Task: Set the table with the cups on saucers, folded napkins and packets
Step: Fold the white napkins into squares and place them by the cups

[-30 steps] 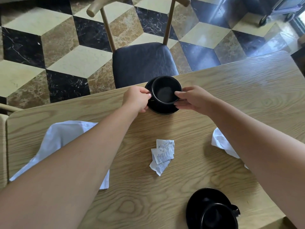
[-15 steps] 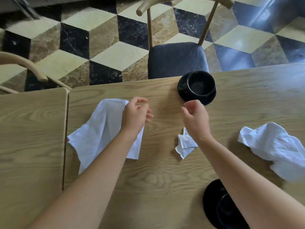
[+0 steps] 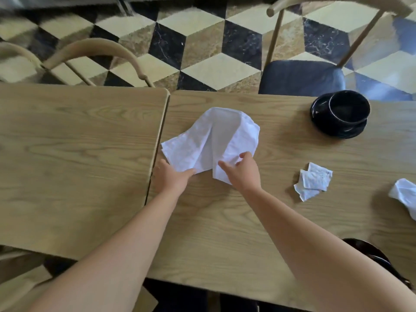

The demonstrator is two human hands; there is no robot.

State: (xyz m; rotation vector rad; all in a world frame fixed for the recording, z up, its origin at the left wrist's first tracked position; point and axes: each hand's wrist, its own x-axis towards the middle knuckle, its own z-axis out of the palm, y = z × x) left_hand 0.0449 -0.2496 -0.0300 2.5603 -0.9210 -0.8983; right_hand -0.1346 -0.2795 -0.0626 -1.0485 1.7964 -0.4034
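Hands (image 3: 171, 176) (image 3: 242, 171) grip white napkin (image 3: 209, 140); packets (image 3: 313, 181), cup on saucer (image 3: 349, 109) lie right.

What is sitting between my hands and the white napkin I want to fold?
Nothing visible. The left hand and right hand already touch the near edge of the white napkin, which lies loose on bare table.
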